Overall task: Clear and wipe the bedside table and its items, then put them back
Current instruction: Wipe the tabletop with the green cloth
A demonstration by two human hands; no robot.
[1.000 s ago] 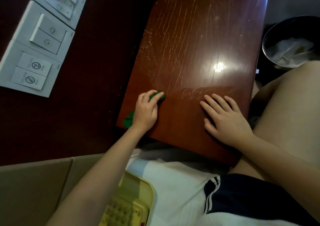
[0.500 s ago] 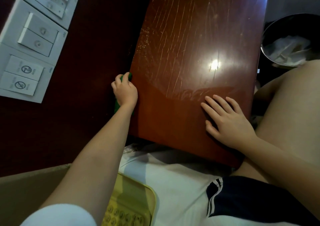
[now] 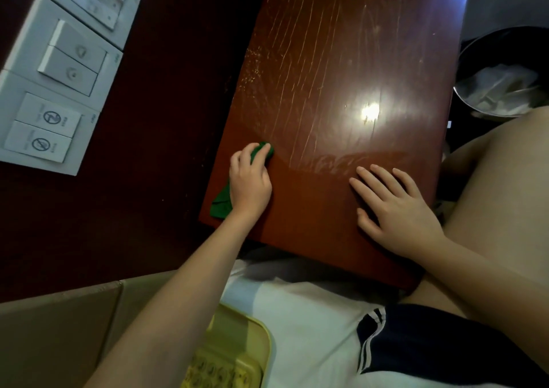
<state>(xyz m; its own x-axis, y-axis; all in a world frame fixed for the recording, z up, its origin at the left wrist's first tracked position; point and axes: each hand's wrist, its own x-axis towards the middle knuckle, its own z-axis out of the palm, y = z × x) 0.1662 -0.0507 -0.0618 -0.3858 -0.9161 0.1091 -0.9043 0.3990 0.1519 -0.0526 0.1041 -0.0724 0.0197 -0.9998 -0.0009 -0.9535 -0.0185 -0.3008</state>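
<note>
The left hand [image 3: 249, 180] grips the cloth [image 3: 221, 202] and should rub far over the streaky table [image 3: 341, 61], while the right hand [image 3: 398, 209] lies spread flat.

Hotel bedroom: bedside table [image 3: 341, 90], wall switch panel [image 3: 56, 90] with do-not-disturb icons, waste bin [image 3: 502, 90].

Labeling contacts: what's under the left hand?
The left hand presses a green cloth onto the bedside table top. The cloth's ends stick out on the hand's far side and beside the wrist; its middle is covered.
</note>
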